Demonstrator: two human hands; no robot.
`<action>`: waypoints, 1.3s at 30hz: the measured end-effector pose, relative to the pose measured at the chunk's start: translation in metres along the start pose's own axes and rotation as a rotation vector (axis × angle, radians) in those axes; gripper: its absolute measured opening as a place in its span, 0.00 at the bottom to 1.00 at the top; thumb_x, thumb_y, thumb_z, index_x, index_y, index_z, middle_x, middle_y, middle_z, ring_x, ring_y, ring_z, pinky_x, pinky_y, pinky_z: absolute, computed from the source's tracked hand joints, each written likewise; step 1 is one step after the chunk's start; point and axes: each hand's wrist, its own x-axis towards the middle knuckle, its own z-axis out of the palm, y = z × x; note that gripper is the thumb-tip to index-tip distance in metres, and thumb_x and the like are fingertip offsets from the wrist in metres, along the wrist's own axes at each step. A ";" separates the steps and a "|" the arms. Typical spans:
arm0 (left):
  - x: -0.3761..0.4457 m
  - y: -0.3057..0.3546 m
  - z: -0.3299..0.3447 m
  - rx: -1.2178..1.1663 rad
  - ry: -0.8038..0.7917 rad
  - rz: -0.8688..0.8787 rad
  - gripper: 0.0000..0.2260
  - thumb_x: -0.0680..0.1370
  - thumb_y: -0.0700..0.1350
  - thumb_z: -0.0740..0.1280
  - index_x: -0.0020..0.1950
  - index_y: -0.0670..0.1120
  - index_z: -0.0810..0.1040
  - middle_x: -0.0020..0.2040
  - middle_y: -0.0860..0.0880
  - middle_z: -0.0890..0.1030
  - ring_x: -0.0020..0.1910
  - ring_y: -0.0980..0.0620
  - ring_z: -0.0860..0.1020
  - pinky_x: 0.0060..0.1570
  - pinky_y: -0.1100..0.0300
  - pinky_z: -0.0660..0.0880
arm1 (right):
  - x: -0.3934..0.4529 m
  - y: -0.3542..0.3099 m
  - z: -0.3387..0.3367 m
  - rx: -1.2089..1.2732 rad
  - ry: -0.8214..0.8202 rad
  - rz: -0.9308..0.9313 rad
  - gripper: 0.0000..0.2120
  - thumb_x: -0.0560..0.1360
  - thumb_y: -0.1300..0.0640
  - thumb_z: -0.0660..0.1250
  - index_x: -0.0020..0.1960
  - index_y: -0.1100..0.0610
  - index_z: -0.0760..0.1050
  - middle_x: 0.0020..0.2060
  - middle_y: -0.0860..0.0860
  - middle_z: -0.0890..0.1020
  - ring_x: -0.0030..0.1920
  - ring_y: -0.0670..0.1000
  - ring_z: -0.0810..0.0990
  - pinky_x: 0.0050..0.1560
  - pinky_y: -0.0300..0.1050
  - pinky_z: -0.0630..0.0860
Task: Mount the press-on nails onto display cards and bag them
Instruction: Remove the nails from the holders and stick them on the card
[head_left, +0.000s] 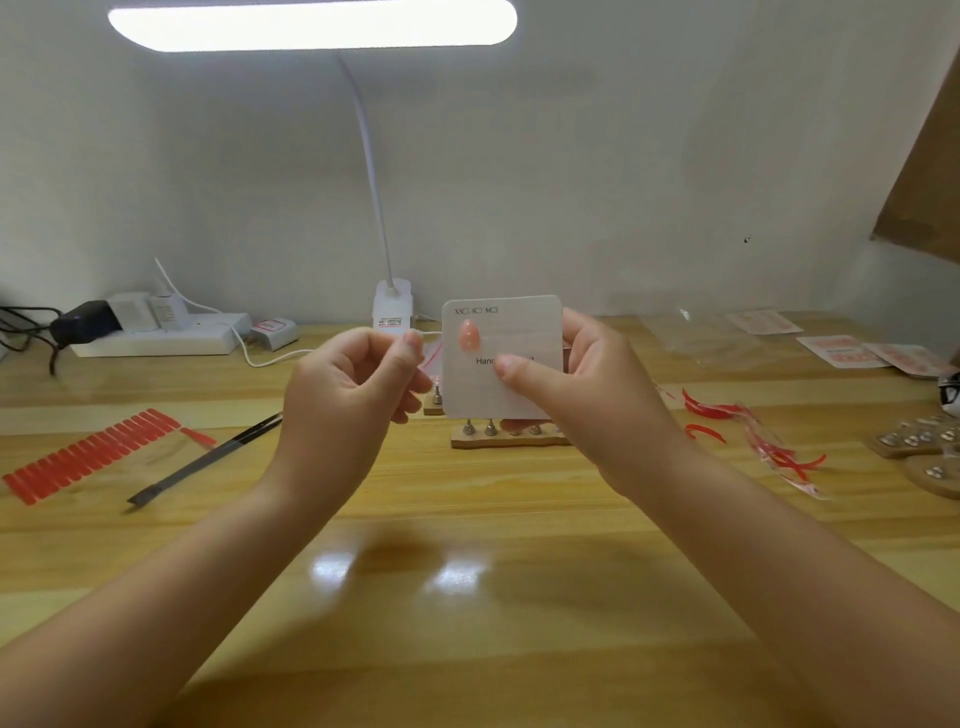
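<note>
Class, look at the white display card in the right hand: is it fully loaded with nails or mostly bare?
Mostly bare. The display card, pinched by the right hand, carries one pink nail near its upper left; the rest shows none.

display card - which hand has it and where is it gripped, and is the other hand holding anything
The right hand grips the display card at its right edge, thumb across the front. The left hand pinches something small; what it is cannot be told.
</note>
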 end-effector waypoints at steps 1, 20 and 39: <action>0.000 0.001 0.000 -0.003 -0.004 0.009 0.06 0.78 0.46 0.67 0.45 0.45 0.81 0.37 0.48 0.83 0.34 0.52 0.81 0.33 0.62 0.78 | -0.001 -0.001 0.001 -0.017 0.005 -0.013 0.12 0.75 0.66 0.68 0.52 0.51 0.77 0.46 0.51 0.84 0.43 0.48 0.85 0.33 0.40 0.79; 0.002 0.013 -0.002 0.044 -0.020 0.150 0.06 0.73 0.41 0.73 0.48 0.50 0.82 0.38 0.51 0.83 0.35 0.52 0.81 0.33 0.64 0.79 | -0.003 -0.003 0.003 -0.118 -0.001 0.005 0.14 0.76 0.65 0.67 0.60 0.56 0.76 0.49 0.52 0.84 0.45 0.47 0.84 0.35 0.39 0.79; 0.000 0.020 -0.012 0.786 -0.010 0.841 0.14 0.76 0.51 0.70 0.40 0.41 0.84 0.32 0.47 0.80 0.29 0.47 0.76 0.27 0.52 0.74 | -0.008 -0.009 0.011 0.067 -0.093 0.153 0.17 0.65 0.46 0.72 0.50 0.53 0.79 0.42 0.50 0.86 0.41 0.52 0.86 0.36 0.41 0.81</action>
